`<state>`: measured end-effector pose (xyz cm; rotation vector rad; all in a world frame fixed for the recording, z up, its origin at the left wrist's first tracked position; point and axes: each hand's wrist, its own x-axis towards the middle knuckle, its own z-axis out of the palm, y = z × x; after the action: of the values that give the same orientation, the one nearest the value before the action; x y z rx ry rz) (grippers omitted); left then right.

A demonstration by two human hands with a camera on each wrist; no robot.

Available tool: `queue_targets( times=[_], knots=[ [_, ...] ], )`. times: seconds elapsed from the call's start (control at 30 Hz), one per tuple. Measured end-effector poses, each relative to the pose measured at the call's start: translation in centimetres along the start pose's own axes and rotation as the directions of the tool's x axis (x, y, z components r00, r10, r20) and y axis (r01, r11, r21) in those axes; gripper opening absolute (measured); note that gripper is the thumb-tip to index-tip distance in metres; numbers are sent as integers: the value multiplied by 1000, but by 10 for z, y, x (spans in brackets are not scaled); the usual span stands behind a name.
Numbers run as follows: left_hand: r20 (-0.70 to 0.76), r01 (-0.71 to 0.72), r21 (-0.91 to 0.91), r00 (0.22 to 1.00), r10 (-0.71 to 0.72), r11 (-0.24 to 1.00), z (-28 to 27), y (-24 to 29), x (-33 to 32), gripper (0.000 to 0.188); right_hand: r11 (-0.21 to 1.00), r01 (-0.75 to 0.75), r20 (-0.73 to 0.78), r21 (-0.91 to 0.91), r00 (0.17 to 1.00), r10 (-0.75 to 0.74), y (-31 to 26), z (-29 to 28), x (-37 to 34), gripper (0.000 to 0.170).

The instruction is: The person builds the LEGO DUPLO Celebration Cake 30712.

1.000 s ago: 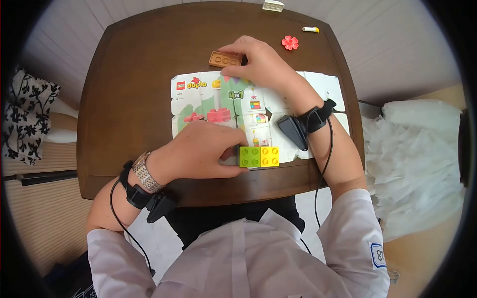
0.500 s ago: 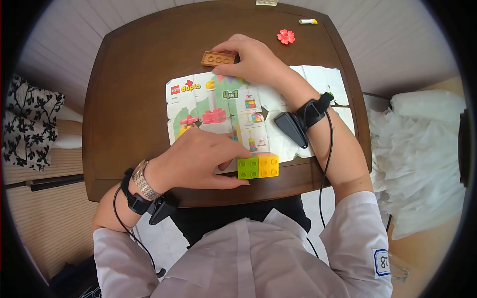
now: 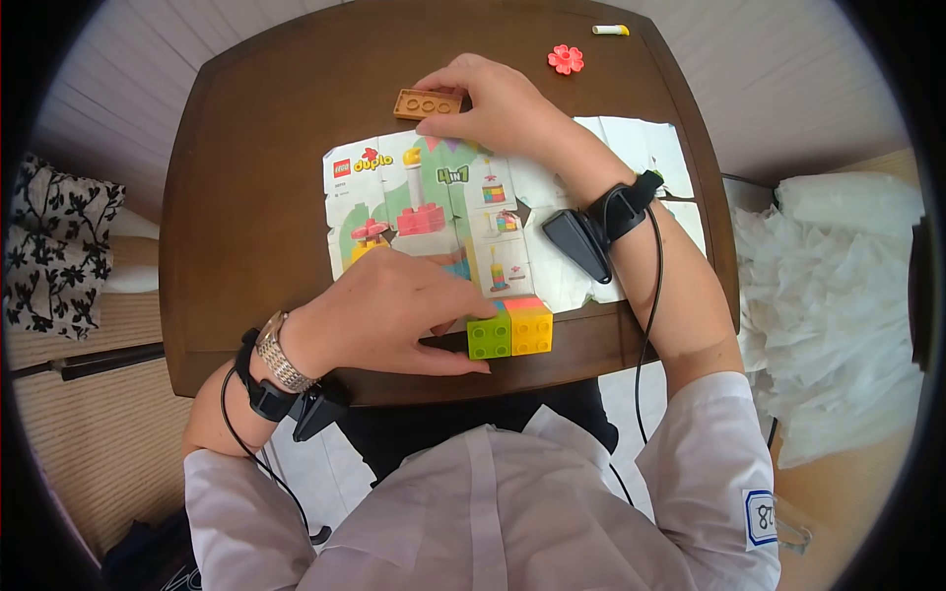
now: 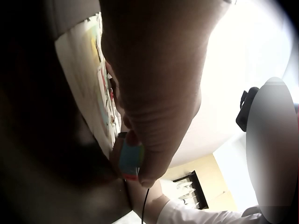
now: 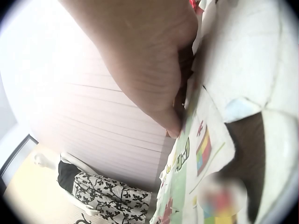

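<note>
Near the table's front edge, my left hand (image 3: pixel 394 310) grips a stack of toy bricks (image 3: pixel 508 335) by its left end, thumb in front and fingers behind. The stack's studded top is green on the left, yellow on the right. Light blue and red faces of the brick stack (image 4: pixel 131 161) show below the fingers in the left wrist view. Farther back, my right hand (image 3: pixel 503 108) holds a tan-brown toy brick (image 3: pixel 426 104) at its right end, thumb along the near side. Three round rings show on its upturned face. The right wrist view mostly hides this brick behind the hand (image 5: pixel 149 70).
A creased instruction sheet (image 3: pixel 394 197) with printed toy models lies under and between the forearms. A coral flower piece (image 3: pixel 566 60) and a white-and-yellow candle piece (image 3: pixel 610 31) lie at the back right of the dark wooden table (image 3: pixel 256 197).
The left hand has drawn the brick stack nearer the front edge and tipped it, so its coloured far side shows. The right hand keeps its hold on the brown brick. The head view shifts slightly.
</note>
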<state>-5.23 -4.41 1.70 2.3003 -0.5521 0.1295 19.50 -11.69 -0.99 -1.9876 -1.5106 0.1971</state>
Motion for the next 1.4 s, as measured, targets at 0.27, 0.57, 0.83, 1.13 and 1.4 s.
queue_targets(
  times=[0.27, 0.57, 0.83, 1.13, 1.4],
  knots=[
    [-17, 63, -31, 998, -63, 998, 1, -3, 0, 38, 999, 8, -3, -31, 1000, -8, 3, 2, 1, 52],
    [-5, 59, -11, 998, -59, 998, -4, -4, 1, 38, 999, 25, -9, -30, 1000, -25, 3, 2, 1, 51],
    [22, 110, -55, 994, -109, 992, -4, -6, 0, 38, 1000, 8, -2, 9, 1000, -8, 2, 0, 1, 51],
    [13, 69, -104, 998, -68, 992, -5, -8, 0, 29, 999, 39, -30, -18, 999, -40, 2, 3, 1, 48],
    [-5, 57, -116, 998, -58, 992, -2, -10, 0, 20, 999, 50, -41, -3, 998, -50, 3, 3, 0, 48]
  ],
)
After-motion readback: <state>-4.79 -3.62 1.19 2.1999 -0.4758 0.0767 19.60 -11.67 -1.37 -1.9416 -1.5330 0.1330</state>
